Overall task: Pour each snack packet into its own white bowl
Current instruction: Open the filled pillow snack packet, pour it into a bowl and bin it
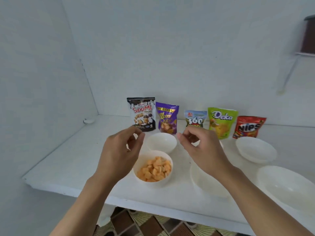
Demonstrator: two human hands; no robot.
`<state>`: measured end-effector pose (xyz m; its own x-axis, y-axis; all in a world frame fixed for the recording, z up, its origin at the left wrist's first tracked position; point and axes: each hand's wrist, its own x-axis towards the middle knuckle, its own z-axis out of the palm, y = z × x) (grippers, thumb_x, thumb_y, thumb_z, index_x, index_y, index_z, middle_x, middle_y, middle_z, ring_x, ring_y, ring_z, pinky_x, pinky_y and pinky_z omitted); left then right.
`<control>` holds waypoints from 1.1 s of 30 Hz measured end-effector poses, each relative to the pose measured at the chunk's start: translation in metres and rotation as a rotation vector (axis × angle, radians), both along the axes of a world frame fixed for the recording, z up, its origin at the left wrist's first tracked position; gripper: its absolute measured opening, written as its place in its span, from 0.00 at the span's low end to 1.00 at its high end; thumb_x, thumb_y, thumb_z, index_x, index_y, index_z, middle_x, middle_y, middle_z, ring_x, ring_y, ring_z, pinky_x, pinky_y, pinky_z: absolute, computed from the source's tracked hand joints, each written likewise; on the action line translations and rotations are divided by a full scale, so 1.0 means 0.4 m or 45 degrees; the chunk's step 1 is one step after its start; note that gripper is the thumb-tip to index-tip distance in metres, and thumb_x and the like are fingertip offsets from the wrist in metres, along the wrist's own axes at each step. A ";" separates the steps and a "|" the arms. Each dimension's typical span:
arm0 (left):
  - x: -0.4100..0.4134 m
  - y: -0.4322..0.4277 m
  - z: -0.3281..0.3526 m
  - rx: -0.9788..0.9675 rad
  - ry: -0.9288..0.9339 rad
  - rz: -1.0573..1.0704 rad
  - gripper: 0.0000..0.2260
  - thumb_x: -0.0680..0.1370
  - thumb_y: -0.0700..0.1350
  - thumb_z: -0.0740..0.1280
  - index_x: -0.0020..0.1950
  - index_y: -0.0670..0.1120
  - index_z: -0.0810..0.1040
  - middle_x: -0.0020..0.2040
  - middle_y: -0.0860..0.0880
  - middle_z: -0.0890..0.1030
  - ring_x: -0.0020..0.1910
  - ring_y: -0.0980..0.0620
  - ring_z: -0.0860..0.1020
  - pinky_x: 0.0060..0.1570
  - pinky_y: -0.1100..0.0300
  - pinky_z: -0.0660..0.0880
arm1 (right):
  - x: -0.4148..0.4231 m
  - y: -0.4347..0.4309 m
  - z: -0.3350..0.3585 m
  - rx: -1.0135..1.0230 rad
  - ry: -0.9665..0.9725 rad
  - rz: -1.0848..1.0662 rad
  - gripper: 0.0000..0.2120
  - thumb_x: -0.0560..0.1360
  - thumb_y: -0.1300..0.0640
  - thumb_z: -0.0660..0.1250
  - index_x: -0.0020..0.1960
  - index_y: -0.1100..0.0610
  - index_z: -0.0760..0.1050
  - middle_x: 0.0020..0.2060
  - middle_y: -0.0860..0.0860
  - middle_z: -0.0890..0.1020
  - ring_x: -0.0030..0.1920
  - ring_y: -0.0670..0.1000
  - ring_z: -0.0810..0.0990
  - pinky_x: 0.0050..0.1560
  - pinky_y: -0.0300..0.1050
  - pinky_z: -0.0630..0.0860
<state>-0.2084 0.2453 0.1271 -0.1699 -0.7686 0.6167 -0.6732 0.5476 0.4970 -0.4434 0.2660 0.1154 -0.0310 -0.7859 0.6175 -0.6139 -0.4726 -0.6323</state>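
Observation:
Five snack packets stand in a row at the back of the white table [71,159]: black-and-white Soomi [142,114], purple Wafer Cube [167,118], blue 360 [195,119], green Deka [221,122] and red Nips [248,126]. One white bowl [136,172] holds orange snack pieces. Behind it sits an empty white bowl [162,142]. More empty bowls lie to the right [255,149], [286,184], one partly hidden under my right wrist [204,183]. My left hand [119,150] hovers in front of the Soomi packet, fingers loosely curled, holding nothing. My right hand [199,147] hovers below the 360 packet, likewise holding nothing.
White walls close in behind and on the left. A small white object [88,120] lies in the back left corner. The table's front edge [153,205] runs above a brown tiled floor [144,225]. A dark piece of furniture on a metal leg [308,36] is at the far right.

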 end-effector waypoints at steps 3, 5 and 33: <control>0.052 -0.095 -0.010 -0.003 -0.021 0.044 0.05 0.80 0.48 0.68 0.45 0.51 0.78 0.32 0.54 0.77 0.34 0.53 0.76 0.34 0.58 0.72 | 0.047 -0.083 -0.006 0.028 0.021 0.041 0.09 0.77 0.54 0.71 0.40 0.52 0.74 0.33 0.39 0.78 0.37 0.44 0.78 0.36 0.34 0.73; 0.075 -0.153 -0.018 0.005 -0.023 0.062 0.04 0.80 0.49 0.68 0.45 0.52 0.78 0.32 0.54 0.77 0.34 0.53 0.76 0.35 0.56 0.73 | 0.073 -0.148 -0.011 0.056 0.039 0.057 0.06 0.77 0.53 0.70 0.43 0.52 0.76 0.36 0.41 0.80 0.39 0.44 0.79 0.37 0.34 0.74; 0.035 -1.160 -0.160 0.184 -0.587 0.206 0.17 0.82 0.53 0.62 0.71 0.55 0.72 0.67 0.50 0.76 0.69 0.46 0.70 0.66 0.43 0.61 | 0.180 -1.155 -0.105 0.195 0.912 -0.352 0.13 0.81 0.54 0.62 0.65 0.52 0.75 0.58 0.49 0.82 0.64 0.54 0.74 0.62 0.58 0.63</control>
